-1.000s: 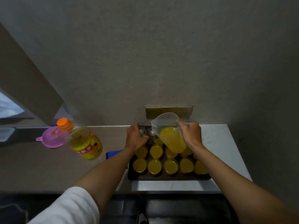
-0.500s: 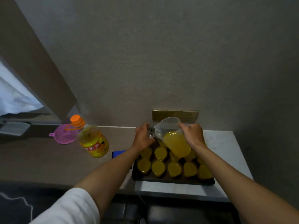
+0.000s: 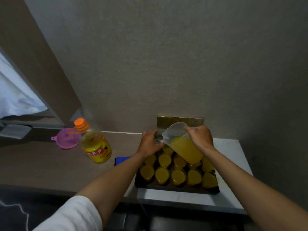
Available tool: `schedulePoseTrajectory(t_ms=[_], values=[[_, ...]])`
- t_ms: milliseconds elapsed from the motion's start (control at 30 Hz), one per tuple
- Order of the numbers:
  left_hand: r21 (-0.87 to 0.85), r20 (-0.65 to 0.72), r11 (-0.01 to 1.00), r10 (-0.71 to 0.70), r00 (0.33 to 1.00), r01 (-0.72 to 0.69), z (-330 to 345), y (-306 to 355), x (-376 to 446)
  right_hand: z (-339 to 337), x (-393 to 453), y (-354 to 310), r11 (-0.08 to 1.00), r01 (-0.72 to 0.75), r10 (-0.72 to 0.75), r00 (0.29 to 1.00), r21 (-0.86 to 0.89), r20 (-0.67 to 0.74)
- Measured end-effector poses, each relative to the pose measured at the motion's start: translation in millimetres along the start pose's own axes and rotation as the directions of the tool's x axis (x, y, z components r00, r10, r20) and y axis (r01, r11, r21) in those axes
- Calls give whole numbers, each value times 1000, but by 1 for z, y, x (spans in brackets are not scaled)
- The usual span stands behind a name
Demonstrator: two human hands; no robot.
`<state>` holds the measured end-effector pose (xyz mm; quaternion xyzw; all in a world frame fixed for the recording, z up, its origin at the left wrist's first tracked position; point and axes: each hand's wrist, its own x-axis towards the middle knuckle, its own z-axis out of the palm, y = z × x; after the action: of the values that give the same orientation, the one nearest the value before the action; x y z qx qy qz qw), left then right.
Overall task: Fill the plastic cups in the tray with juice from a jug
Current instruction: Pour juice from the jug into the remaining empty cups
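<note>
- The right hand (image 3: pixel 200 138) has its grip closed round the jug (image 3: pixel 182 145), fingers curled at the handle side, holding it above the far rows of the tray (image 3: pixel 176 189)
- The jug is tilted with its spout down and to the left, so the juice inside has run toward the lip; that angle looks chosen to feed a small stream rather than a gush
- The left hand (image 3: pixel 149 144) grips a clear empty cup (image 3: pixel 158 140) with fingers wrapped round it, just beside the spout; it is probably held to steady the light plastic against tipping and to bring its mouth to the lip
- I cannot tell whether that cup stands in the tray or is lifted off it, since the hand hides its base
- The filled cups (image 3: pixel 178 176) stand packed side by side in the dark tray on the pale end of the worktop (image 3: pixel 233 147); the near rows all show yellow, so the task looks nearly finished, with the back left corner remaining
- Risk, as I judge it: the jug hangs directly over full cups, so a drip or a knock would spill into the tray
- Well to the left stand a juice bottle (image 3: pixel 96 146) with an orange cap and a pink funnel (image 3: pixel 67 138) behind it, likely kept for refilling; a blue object (image 3: pixel 121 160) lies between bottle and tray
</note>
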<state>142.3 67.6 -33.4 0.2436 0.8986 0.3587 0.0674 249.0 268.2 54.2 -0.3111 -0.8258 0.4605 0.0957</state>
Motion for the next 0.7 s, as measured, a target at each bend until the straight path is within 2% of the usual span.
schedulePoseTrajectory(t_ms=[300,700], values=[[-27,3,999,41,999,-41,1,4,-4,-5,2,-6,994,44,-38,997,-97,61],[-89,11,995,37,999,-36,5,0,-5,-7,3,-14,980,65,-54,997,-188,61]])
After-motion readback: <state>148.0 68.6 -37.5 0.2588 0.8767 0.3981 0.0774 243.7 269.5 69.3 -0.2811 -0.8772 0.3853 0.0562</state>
